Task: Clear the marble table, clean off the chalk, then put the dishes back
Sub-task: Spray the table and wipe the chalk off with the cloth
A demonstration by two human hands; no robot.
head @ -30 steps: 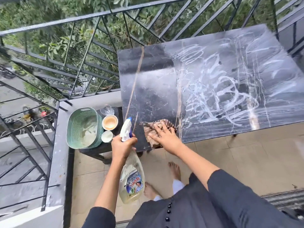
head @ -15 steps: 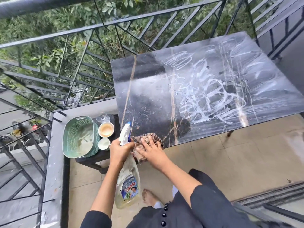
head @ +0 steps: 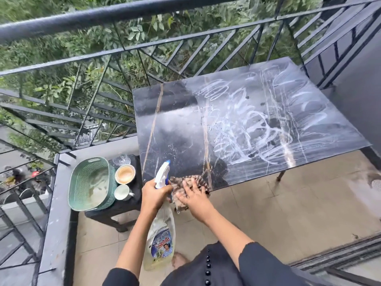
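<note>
- Since a second ago, the cloth (head: 186,187) and the right hand (head: 194,198) pressing it have slid leftward along the near edge of the marble table (head: 181,129), coming to rest just beside the left hand (head: 154,194); the camera has also dipped, bringing more of the railing (head: 123,11) into view.
- The right hand lies flat on the striped brown cloth, fingers spread, at the table's near-left corner; part of the cloth hangs over the edge.
- The left hand is wrapped around the neck of a spray bottle (head: 159,240), fingers closed tightly below the white-and-blue trigger head, which points toward the tabletop; the bottle's clear body hangs below the table edge.
- White chalk scribbles (head: 253,124) cover the middle and right of the dark marble; the left portion shows bare dark stone with pale veins.
- The dishes sit well apart from the marble, on a low dark side table (head: 123,205) to its left: a green woven basket (head: 90,183), a cup with tan liquid (head: 125,174), a small white cup (head: 122,192) and a clear glass (head: 121,158) behind them.
- The balcony floor is beige tile (head: 268,213), with foliage beyond the black railing.
</note>
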